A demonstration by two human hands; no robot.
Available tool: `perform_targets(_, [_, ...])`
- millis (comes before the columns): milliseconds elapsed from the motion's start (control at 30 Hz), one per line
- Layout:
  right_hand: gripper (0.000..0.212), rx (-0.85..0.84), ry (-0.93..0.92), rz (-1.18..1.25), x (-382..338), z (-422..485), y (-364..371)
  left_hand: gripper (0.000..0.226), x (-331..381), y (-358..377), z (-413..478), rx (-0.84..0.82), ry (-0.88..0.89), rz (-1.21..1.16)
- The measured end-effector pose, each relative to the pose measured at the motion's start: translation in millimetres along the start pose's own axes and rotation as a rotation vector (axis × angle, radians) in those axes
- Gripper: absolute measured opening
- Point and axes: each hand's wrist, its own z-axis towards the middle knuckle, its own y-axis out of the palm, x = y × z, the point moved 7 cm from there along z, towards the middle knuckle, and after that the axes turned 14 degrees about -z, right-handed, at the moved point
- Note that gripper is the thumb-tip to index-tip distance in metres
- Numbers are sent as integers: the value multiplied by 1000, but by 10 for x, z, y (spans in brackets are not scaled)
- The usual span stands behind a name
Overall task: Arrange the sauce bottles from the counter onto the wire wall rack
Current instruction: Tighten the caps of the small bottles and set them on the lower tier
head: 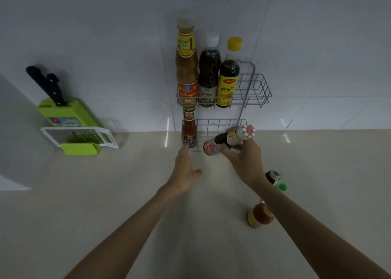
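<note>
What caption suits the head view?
Right hand tilts a dark sauce bottle toward the wire rack's lower shelf.

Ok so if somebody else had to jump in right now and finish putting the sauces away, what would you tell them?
Right hand: holding a dark sauce bottle with a red-and-white cap, tilted, at the front of the rack's lower shelf.
Left hand: open, holding nothing, beside the lower shelf.
Done: three bottles stand on the upper shelf: the tall orange sauce, the white-capped bottle and the yellow-capped bottle. A small red sauce bottle stands at the left end of the lower shelf.
Left: seat the held bottle, then shelve the two on the counter, the orange bottle and the dark green-capped bottle.
</note>
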Motion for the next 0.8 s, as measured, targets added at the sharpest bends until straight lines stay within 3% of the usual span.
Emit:
perform_targets(100, [32, 66, -39, -55, 79, 380, 153, 81, 141, -281, 419, 69, -20, -114])
perform_targets(167, [30, 44, -63, -84, 141, 603, 300, 98, 138, -361, 666, 49, -122, -185])
perform_targets(433, [48, -226, -22, -291, 413, 1055, 890, 108, -111, -304, 1065, -39, -443, -410])
perform_targets(700, [45, -379, -21, -419, 497, 1245, 1167, 98, -200, -231, 1138, -23, -416, -465])
perform_targets(800, [69, -489, 0, -439, 492, 1247, 1149, 98, -140, -217, 1062, -13, -421, -440])
